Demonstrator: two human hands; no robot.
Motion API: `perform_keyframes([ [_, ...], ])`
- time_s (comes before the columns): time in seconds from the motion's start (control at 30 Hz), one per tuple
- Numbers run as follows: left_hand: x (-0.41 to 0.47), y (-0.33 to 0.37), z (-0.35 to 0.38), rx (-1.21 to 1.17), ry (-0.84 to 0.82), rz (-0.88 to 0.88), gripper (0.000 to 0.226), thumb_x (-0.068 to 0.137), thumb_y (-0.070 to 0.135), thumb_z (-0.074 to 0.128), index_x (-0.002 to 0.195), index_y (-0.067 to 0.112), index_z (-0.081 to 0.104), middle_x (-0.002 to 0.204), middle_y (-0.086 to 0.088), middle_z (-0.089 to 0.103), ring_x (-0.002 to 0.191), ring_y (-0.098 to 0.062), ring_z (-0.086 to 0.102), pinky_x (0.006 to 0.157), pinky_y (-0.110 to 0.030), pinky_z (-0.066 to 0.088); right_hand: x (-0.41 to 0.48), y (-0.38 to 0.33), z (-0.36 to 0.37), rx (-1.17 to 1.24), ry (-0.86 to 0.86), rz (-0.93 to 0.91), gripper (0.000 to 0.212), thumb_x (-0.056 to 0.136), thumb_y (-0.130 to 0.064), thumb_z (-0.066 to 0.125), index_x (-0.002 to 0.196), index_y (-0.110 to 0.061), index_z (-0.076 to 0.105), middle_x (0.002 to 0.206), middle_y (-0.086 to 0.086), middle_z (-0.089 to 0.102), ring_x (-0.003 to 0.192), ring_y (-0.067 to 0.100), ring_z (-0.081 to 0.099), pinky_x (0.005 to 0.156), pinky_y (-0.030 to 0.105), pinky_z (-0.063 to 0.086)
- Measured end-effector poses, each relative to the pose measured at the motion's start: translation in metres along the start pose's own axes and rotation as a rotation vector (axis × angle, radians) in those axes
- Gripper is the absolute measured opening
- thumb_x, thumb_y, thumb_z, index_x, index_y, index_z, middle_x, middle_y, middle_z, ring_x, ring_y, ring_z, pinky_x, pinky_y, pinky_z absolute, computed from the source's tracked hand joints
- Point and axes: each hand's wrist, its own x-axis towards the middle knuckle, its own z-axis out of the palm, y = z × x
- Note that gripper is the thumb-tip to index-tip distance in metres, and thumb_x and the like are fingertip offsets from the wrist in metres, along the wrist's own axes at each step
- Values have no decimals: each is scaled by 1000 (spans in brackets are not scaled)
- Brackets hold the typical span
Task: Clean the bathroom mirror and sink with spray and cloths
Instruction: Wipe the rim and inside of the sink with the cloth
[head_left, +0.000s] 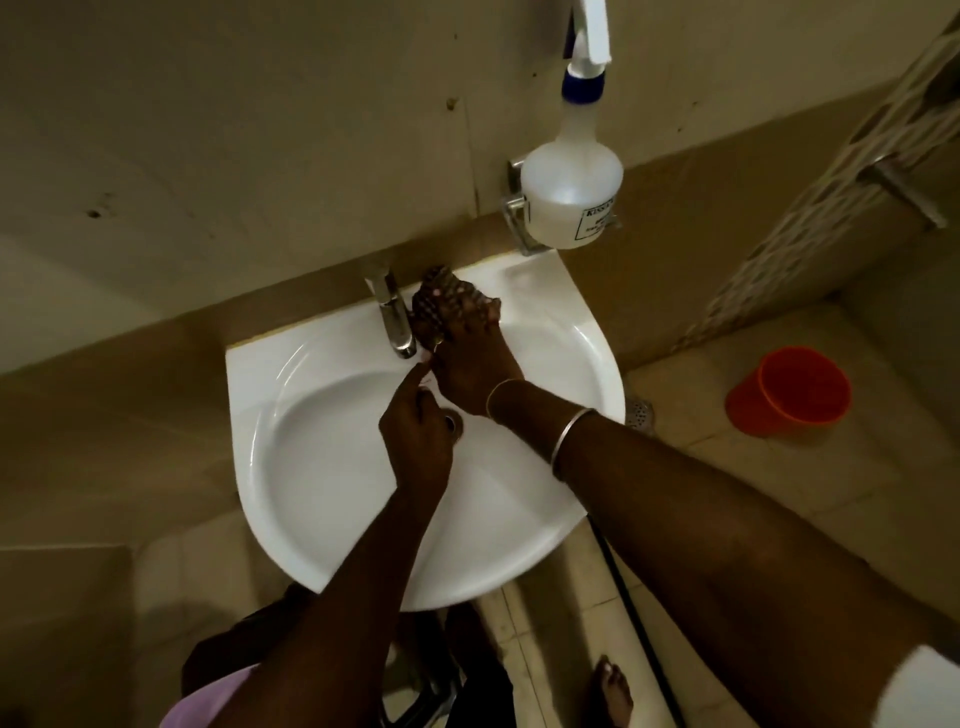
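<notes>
A white wall-hung sink fills the middle of the view, with a chrome tap at its back rim. My right hand presses a dark patterned cloth against the sink's back rim, right beside the tap. My left hand hovers over the drain with fingers curled and the forefinger stretched toward the tap spout; it seems to pinch a small pale edge of cloth, though I cannot tell for sure. A translucent spray bottle with a blue collar and white trigger stands on a metal holder behind the sink's right corner.
An orange bucket stands on the tiled floor to the right. A floor drain lies by the sink's right edge. A black hose runs down under the sink. A metal bracket sticks out of the right wall. My bare foot is below.
</notes>
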Motion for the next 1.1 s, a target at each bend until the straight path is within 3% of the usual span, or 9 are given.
perform_keyframes([
  [0.13,7,-9,-13,8,64,-5,36,102,-3,46,133,2,64,113,6,63,93,26,55,84,4,37,2,23,-9,12,18,-41,61,103,-42,35,161,-27,23,170,8,11,156,34,11,124,61,13],
  [0.2,15,-12,-18,-2,75,-1,37,101,-4,46,133,3,64,114,7,62,90,33,50,82,6,33,0,42,-13,-46,26,14,59,105,-41,36,161,-29,21,171,7,10,157,34,9,124,61,7],
  [0.33,30,-17,-32,-6,84,-29,38,102,1,44,134,8,64,131,2,64,114,14,51,98,3,33,-8,36,-2,-59,93,201,58,103,-39,33,160,-31,24,170,8,10,156,39,7,122,65,8],
  [0.43,33,-22,-44,2,82,-73,38,104,2,43,135,10,63,138,-4,63,123,-5,53,97,5,29,-17,-3,10,-3,127,261,58,102,-36,37,159,-26,29,167,15,18,154,44,10,123,65,7],
  [0.57,34,-27,-62,-26,82,-120,38,106,5,41,137,12,63,140,-5,63,130,-14,55,109,-12,36,-26,-67,31,201,170,246,56,104,-27,40,159,-18,31,166,22,18,154,47,6,121,66,10],
  [0.8,48,-41,-100,-61,150,-167,36,107,9,43,134,12,66,137,-3,65,130,-17,57,115,-33,42,-19,-127,56,179,127,258,63,104,-24,43,162,-24,19,168,23,8,151,55,-5,118,73,6],
  [0.87,50,-48,-110,-64,158,-178,36,106,10,43,133,13,66,135,-2,66,128,-16,58,114,-31,43,-25,-130,61,127,131,139,71,100,-17,45,163,-25,12,169,21,4,152,53,-3,118,72,7],
  [1.0,50,-55,-122,-91,165,-186,37,104,7,44,131,15,68,129,1,68,120,-10,60,96,-8,42,-25,-123,73,21,59,-395,58,102,-13,33,158,-26,26,168,8,23,155,41,13,123,63,-1],
  [1.1,48,-60,-127,-99,173,-182,38,102,5,44,129,15,69,127,2,70,116,-9,62,94,-8,44,-9,-108,66,-107,10,-570,59,99,-11,32,155,-25,24,165,3,32,154,36,24,124,60,1],
])
